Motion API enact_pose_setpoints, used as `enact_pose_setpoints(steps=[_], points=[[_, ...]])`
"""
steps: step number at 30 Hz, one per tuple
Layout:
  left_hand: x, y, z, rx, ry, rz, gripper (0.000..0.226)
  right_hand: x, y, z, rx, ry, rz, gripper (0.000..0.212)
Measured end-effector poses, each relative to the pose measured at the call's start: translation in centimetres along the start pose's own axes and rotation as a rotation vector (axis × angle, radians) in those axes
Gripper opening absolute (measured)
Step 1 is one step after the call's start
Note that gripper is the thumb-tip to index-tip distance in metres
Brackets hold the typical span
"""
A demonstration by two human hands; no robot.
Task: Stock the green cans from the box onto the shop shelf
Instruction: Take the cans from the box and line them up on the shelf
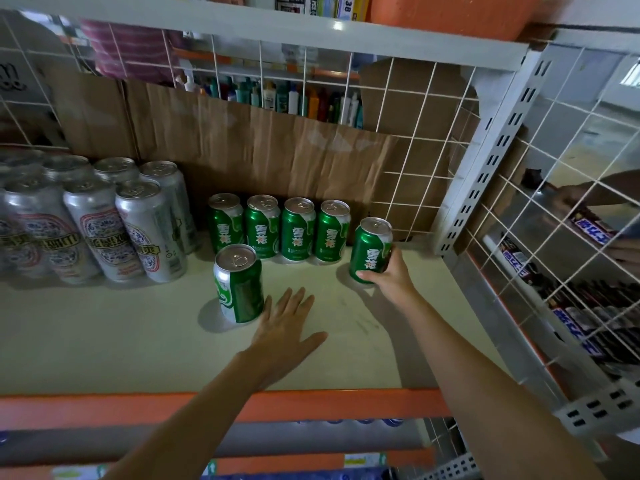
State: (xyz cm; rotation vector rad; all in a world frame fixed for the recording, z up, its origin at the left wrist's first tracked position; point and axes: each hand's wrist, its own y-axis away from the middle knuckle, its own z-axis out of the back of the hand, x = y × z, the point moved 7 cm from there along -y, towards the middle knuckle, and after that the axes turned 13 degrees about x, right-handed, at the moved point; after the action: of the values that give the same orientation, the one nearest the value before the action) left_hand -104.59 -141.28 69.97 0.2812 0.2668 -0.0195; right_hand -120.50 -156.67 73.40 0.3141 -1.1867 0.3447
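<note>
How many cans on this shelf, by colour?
Green cans: 6, one held by the right hand
Silver cans: at least 6; left edge too blurred to count
Total: at least 12

shelf (104,341) | silver cans (104,230) left | four green cans (298,230) rowed at back | one green can (239,284) in front

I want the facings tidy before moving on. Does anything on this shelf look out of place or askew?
One green can stands alone in front of the back row of four, its logo turned sideways while theirs face forward. The right hand grips a fifth can at the row's right end. Nothing looks spilled.
</note>
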Motion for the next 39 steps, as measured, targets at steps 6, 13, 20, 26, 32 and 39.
enact_pose_setpoints(steps=[6,13,20,26,32,39], points=[[0.0,0.2,-0.2,-0.034,0.004,0.006,0.098,0.3,-1.8,-0.6,0.004,-0.004,0.025,0.080],[0.0,0.2,-0.2,-0.004,-0.023,0.027,0.073,0.6,-3.3,-0.5,-0.023,0.031,0.035,0.079],[0.0,0.2,-0.2,-0.007,-0.039,0.025,0.071,0.6,-4.1,-0.1,-0.034,0.098,0.031,0.079],[0.2,0.1,-0.4,-0.010,-0.035,0.029,0.072,0.6,-4.5,-0.1,-0.058,0.146,0.006,0.076],[0.2,0.2,-0.3,-0.025,-0.032,0.024,0.072,0.8,-4.8,-0.2,-0.038,0.195,-0.027,0.073],[0.3,0.1,-0.4,-0.025,-0.028,0.023,0.072,1.0,-4.7,-0.1,-0.013,0.197,-0.054,0.075]])
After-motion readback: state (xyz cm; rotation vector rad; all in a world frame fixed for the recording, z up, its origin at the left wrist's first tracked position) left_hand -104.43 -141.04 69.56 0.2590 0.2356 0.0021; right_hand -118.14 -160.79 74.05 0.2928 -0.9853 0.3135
